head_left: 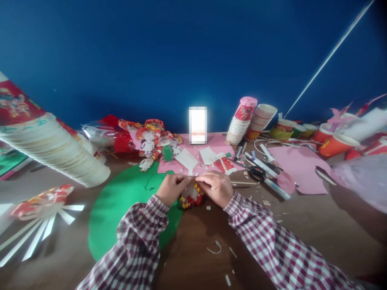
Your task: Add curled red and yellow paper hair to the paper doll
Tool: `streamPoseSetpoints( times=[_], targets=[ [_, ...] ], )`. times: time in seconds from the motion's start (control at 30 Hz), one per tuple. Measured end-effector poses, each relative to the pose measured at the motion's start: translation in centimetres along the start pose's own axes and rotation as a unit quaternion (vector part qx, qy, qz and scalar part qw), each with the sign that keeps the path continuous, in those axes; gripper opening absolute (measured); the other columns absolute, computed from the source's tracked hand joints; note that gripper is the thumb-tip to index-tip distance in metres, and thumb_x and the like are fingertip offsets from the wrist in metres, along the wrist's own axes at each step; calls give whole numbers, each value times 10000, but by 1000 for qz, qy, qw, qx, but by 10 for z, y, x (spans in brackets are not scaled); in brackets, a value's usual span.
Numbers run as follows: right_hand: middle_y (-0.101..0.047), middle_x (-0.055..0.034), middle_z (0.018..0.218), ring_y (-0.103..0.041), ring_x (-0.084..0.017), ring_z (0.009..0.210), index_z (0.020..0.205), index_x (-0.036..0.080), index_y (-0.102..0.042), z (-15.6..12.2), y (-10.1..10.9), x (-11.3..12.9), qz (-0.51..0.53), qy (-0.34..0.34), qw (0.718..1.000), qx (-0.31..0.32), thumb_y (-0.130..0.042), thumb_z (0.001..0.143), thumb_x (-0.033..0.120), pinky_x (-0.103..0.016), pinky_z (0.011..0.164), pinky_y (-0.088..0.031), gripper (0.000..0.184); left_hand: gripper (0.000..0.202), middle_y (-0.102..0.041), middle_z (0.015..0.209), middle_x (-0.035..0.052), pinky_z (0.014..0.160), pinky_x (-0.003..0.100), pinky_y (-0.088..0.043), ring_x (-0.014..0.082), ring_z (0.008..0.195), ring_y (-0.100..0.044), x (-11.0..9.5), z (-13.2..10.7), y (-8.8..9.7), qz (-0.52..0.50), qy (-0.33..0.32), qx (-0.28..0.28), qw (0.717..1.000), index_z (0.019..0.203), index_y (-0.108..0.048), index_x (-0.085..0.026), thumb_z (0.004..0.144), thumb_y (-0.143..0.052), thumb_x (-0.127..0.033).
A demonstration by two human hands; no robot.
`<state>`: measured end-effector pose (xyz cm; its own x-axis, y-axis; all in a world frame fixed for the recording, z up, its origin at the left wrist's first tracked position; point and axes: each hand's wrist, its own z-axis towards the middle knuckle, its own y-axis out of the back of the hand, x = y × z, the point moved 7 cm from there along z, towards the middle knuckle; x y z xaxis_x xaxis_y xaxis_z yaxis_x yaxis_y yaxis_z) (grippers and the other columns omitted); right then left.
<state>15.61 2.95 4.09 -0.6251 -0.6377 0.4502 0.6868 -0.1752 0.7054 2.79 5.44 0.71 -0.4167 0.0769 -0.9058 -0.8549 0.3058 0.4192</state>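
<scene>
At the middle of the table, my left hand (171, 188) and my right hand (216, 187) meet with thumbs and fingers pinched. Between them they hold a small paper cutout (190, 198) with a red-and-yellow patterned edge and a pale middle. Its top edge is hidden by my fingertips. A round green paper sheet (121, 209) lies under and beside my left wrist. Just beyond my hands are white paper pieces (186, 160) and a red printed cup piece (224, 163) on a pink sheet (165, 166).
A leaning stack of paper cups (60, 149) stands at left, near a cut strip-fringed piece (48, 219). Paper figures (148, 143) pile up behind. Black-handled scissors (256, 174), markers (261, 164) and a pink sheet (298, 165) lie at right. More cup stacks (240, 123) stand at the back.
</scene>
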Motion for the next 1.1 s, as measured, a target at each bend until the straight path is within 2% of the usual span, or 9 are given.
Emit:
streamPoseSetpoints(
  times=[0.07, 0.13, 0.27, 0.37, 0.6, 0.77, 1.1],
  targets=[
    [-656, -7, 842, -573, -123, 775, 845, 216, -646, 0, 0, 0, 0, -3, 1000, 0, -497, 827, 230, -228, 707, -430, 151, 374, -492, 431, -34, 398, 163, -271, 57, 418, -393, -1, -1, 1, 14, -1, -10, 1000, 639, -651, -113, 741, -491, -435],
    [-656, -5, 847, -572, -125, 777, 841, 216, -646, -1, -1, -1, -2, -6, 1000, 2, -495, 827, 226, -230, 706, -430, 152, 355, -513, 448, -29, 410, 164, -286, 63, 436, -415, -1, 0, 1, 14, 0, -22, 1000, 622, -650, -113, 717, -523, -430],
    [-655, -5, 851, -571, -128, 779, 849, 221, -645, -2, -2, 0, -4, -8, 1000, 13, -494, 828, 230, -233, 704, -429, 152, 310, -620, 569, 9, 473, 176, -370, 96, 515, -503, 1, 0, -1, -11, 5, -23, 1000, 678, -669, -115, 692, -557, -404],
    [-654, -11, 843, -575, -131, 775, 860, 224, -645, -2, -3, -1, -2, -16, 1000, 25, -498, 830, 255, -232, 697, -430, 153, 308, -646, 607, 33, 496, 192, -399, 116, 548, -535, 0, 0, -1, -8, 0, -28, 1000, 679, -667, -107, 698, -548, -391],
    [-657, -7, 857, -588, -123, 785, 912, 234, -629, -2, -5, -6, -15, -36, 998, 42, -487, 838, 315, -214, 688, -426, 179, 277, -663, 643, 48, 524, 207, -425, 134, 579, -564, 1, 0, -1, 9, -2, -48, 999, 694, -666, -103, 694, -563, -361],
    [-654, -13, 870, -584, -129, 801, 925, 225, -624, -1, -7, -3, -27, -19, 997, 74, -463, 852, 307, -215, 697, -420, 194, 247, -669, 666, 54, 533, 211, -430, 137, 591, -571, 1, 0, -1, 6, -11, -53, 998, 726, -672, -105, 686, -576, -328],
    [-656, -20, 879, -584, -137, 812, 930, 222, -626, -1, -6, -2, -37, -26, 996, 74, -446, 857, 269, -223, 706, -423, 200, 238, -658, 653, 55, 526, 225, -423, 129, 568, -549, 4, 0, -1, 4, -16, -67, 998, 780, -669, -108, 679, -592, -309]
  ],
)
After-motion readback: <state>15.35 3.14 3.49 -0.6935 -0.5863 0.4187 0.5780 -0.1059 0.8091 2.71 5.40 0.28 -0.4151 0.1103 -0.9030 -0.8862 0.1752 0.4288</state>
